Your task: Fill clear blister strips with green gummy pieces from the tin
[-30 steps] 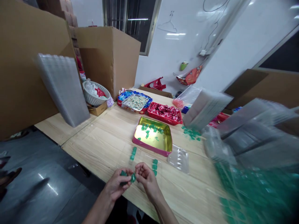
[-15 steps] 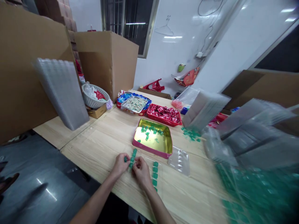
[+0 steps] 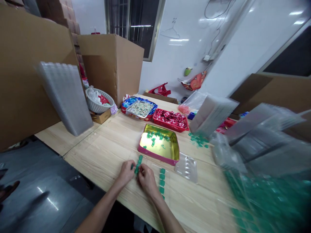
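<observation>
My left hand (image 3: 128, 171) is closed around a small green piece (image 3: 132, 166), which shows at its fingertips. Close beside it, my right hand (image 3: 146, 177) has its fingers pinched together at a row of green square pieces (image 3: 140, 160); whether anything is between them is hidden. This row lies in a clear plastic tray on the table. To the right of my right hand runs a second row of green pieces (image 3: 162, 176). Just beyond my hands stands a tin (image 3: 157, 156) with a gold inside and pink outer wall, holding loose green pieces (image 3: 159, 135).
A clear moulded tray (image 3: 186, 167) lies right of the tin. Behind it are a red tray (image 3: 170, 128) of red packets and a round tin (image 3: 125, 111) with blue packets. Stacked clear trays stand left (image 3: 65, 97) and right (image 3: 213, 111). Green-filled trays (image 3: 274, 197) fill the lower right.
My right hand has shifted slightly up and left, nearer the left hand, over the green row. The left hand stays almost in place.
</observation>
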Demonstrator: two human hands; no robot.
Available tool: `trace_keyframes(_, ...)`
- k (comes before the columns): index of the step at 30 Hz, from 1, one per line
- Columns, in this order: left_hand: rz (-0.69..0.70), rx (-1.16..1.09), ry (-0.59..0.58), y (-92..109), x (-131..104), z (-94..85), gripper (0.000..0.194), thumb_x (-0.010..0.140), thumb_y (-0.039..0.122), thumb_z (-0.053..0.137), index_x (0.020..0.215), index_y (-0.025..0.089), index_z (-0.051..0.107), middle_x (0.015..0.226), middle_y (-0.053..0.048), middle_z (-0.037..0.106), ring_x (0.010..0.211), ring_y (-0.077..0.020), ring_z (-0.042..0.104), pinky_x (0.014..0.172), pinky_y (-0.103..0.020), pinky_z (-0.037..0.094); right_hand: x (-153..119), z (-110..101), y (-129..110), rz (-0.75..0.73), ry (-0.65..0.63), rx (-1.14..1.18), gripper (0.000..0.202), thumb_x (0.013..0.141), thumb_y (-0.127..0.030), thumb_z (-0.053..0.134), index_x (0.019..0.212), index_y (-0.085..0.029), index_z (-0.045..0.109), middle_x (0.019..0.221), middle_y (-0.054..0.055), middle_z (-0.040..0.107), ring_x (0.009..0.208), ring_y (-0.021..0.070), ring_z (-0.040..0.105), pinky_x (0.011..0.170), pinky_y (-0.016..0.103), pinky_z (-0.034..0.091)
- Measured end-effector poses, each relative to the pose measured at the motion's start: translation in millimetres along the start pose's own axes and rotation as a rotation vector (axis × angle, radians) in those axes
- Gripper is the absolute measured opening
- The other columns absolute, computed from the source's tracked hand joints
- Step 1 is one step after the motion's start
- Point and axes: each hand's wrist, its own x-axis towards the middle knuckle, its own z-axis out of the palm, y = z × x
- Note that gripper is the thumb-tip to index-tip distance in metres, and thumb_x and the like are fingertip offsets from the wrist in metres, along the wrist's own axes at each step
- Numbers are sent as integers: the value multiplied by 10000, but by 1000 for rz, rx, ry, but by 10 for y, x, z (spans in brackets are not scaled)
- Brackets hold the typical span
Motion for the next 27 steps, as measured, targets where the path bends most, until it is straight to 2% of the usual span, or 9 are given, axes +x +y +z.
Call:
trace_keyframes(4, -9, -51, -19, -33, 9, -56, 116, 674, 107, 486, 666, 163, 587, 602, 7, 562, 632, -141, 526, 615, -239, 392, 15, -44, 5, -27, -21, 99, 218, 718, -92, 446, 781, -173, 638, 729, 36, 600, 657, 167, 547, 622, 256, 404)
trace_keyframes(7, -13, -76, -7, -41, 9, -48, 116, 662, 99, 491, 662, 156, 592, 598, 10, 559, 606, -130, 520, 585, -229, 391, 24, -70, 4, -63, -69, 49, 224, 710, -59, 468, 767, -177, 650, 753, 40, 590, 689, 169, 546, 637, 256, 405)
trace_keyframes(11, -6, -97, 10, -50, 8, -23, 127, 660, 90, 487, 654, 157, 595, 592, 11, 554, 601, -130, 516, 591, -233, 389, 26, -99, -53, -178, -154, -137, 285, 694, 12, 424, 779, -180, 617, 793, 42, 582, 740, 171, 548, 653, 245, 388)
trace_keyframes(16, 7, -117, 14, -68, 14, -17, 137, 636, 66, 497, 640, 159, 598, 594, 12, 558, 621, -131, 519, 618, -235, 383, 32, -109, -121, -277, -294, -413, 349, 677, 31, 409, 898, -168, 592, 870, 69, 590, 731, 175, 555, 618, 243, 373)
trace_keyframes(18, 1, -129, 14, -66, 10, -19, 135, 640, 72, 494, 646, 158, 598, 590, 13, 553, 608, -129, 513, 606, -235, 380, 44, -141, -131, -283, -309, -405, 355, 680, 23, 416, 926, -172, 582, 892, 65, 583, 750, 172, 555, 633, 239, 383)
trace_keyframes(23, -24, -177, 13, -49, 2, -27, 121, 651, 97, 499, 668, 157, 602, 573, 22, 540, 566, -121, 501, 579, -235, 375, 104, -269, -144, -312, -294, -201, 324, 734, -2, 413, 925, -184, 601, 902, 54, 568, 792, 158, 550, 689, 235, 409)
trace_keyframes(27, -59, -236, 21, -59, 16, -27, 113, 624, 81, 509, 632, 159, 591, 536, 37, 510, 538, -112, 486, 563, -230, 366, 122, -241, -112, -409, -367, -285, 309, 758, 7, 389, 829, -170, 632, 792, 50, 588, 725, 158, 552, 648, 239, 405)
